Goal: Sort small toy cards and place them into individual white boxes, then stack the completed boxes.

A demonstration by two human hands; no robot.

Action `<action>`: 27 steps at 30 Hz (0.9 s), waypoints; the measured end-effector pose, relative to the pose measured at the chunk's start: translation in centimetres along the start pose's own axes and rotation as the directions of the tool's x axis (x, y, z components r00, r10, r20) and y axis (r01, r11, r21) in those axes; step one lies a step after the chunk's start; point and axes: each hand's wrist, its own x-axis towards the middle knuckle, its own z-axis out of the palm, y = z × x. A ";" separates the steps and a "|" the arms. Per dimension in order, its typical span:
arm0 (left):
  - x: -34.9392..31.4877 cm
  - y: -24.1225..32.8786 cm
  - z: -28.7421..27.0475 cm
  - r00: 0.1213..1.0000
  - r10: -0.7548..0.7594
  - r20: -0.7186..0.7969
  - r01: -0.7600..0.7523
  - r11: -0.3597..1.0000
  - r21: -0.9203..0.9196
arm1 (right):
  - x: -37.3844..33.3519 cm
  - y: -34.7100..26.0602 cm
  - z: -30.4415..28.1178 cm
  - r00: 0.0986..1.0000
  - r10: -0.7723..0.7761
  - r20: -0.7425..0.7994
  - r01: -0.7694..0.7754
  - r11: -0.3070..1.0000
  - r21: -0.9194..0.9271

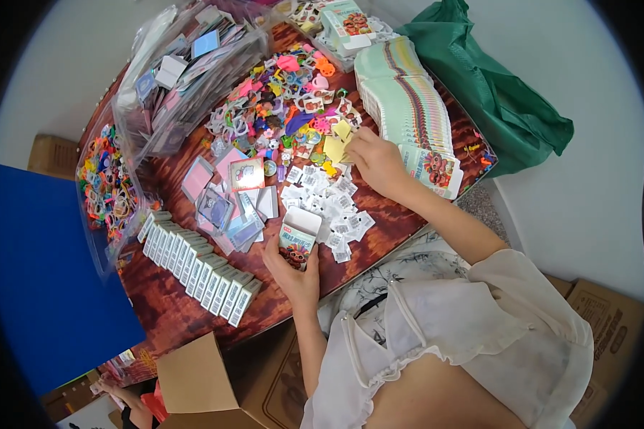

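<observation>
My left hand (pixel 293 277) is wrapped round a small upright carton (pixel 300 230), pale green and white with a cartoon figure, its top flap open. Farther right, my right hand (pixel 376 163) has its fingers pinched together over pale yellow pieces (pixel 333 149) at the edge of a heap of colourful small plastic toys (pixel 268 100). Whether a piece is between the fingertips is hidden. Between my hands lies a pile of small white printed packets (pixel 329 204). Left of the carton, pink, blue and silver cards (pixel 222 207) are scattered.
A row of filled cartons (pixel 200 268) lines the table's left front. Flattened cartons (pixel 404 100) are stacked at right beside a green bag (pixel 494 93). Clear plastic bags (pixel 182 86) of cards stand at the far left. Below the table edge sits an open cardboard box (pixel 197 375); another person's hand (pixel 111 390) shows lower left.
</observation>
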 end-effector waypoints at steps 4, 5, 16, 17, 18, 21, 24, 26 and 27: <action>-0.1 -0.3 -0.1 1.000 0.014 -0.002 -0.014 0.999 0.036 | -0.2 -1.5 -2.0 0.905 0.241 0.350 -0.374 0.843 0.387; -0.1 -0.3 0.0 0.999 0.031 -0.019 -0.030 0.998 0.051 | -0.2 -1.8 -2.2 0.785 0.271 0.557 -0.551 0.716 0.429; 0.1 0.1 0.1 1.000 0.001 -0.005 -0.001 1.000 0.027 | -1.8 -0.5 -0.8 0.942 0.042 0.334 -0.162 0.926 0.341; 0.1 0.0 0.1 1.000 0.018 -0.010 -0.018 0.999 0.040 | -1.8 -0.6 -1.1 0.930 0.100 0.353 -0.240 0.894 0.379; 0.0 -0.1 0.1 0.999 0.035 -0.011 -0.035 0.998 0.052 | -1.7 -0.9 -1.5 0.929 0.100 0.357 -0.241 0.894 0.378; 0.1 0.0 0.2 0.998 0.059 -0.027 -0.057 0.996 0.072 | -1.8 -1.4 -2.0 0.828 0.068 0.557 -0.334 0.857 0.392; 0.2 -0.1 0.1 0.998 0.057 -0.004 -0.057 0.995 0.077 | -2.7 -2.2 -0.7 0.887 -0.078 0.455 -0.104 0.926 0.362; 0.3 0.0 0.3 0.998 0.065 -0.011 -0.064 0.996 0.070 | -2.7 -2.3 -0.6 0.883 -0.066 0.464 -0.083 0.952 0.293; 0.3 0.1 0.3 0.997 0.076 -0.015 -0.075 0.995 0.060 | -2.7 -2.3 -0.6 0.881 -0.050 0.470 -0.062 0.973 0.221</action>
